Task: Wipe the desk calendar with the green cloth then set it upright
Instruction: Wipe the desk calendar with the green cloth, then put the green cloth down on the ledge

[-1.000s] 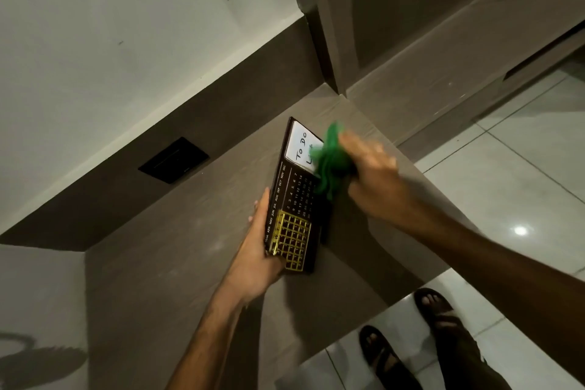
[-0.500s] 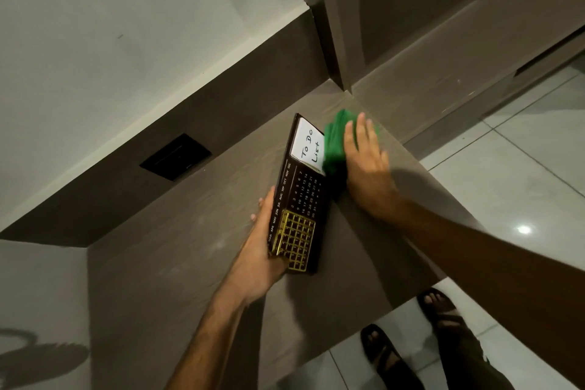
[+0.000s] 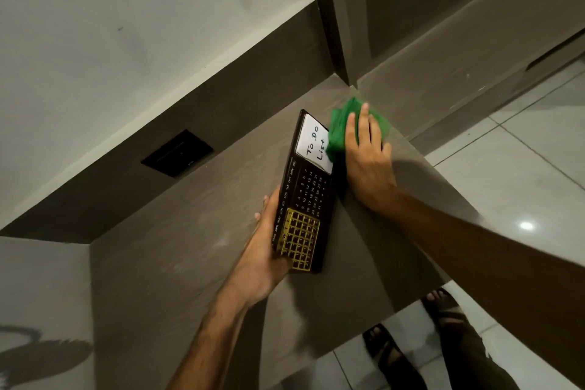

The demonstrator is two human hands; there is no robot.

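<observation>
While the left hand [image 3: 259,263] grips the dark rectangular desk calendar [image 3: 304,196] tilted on the grey-brown bench [image 3: 177,263], the flat right hand [image 3: 367,155] presses the crumpled green cloth [image 3: 340,130] beside it, so wiping looks finished and standing it upright remains.

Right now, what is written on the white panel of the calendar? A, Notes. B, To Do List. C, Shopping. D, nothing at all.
B: the white panel at the far end of the calendar reads "To Do List" in handwriting, right beside the green cloth under the right hand.
</observation>
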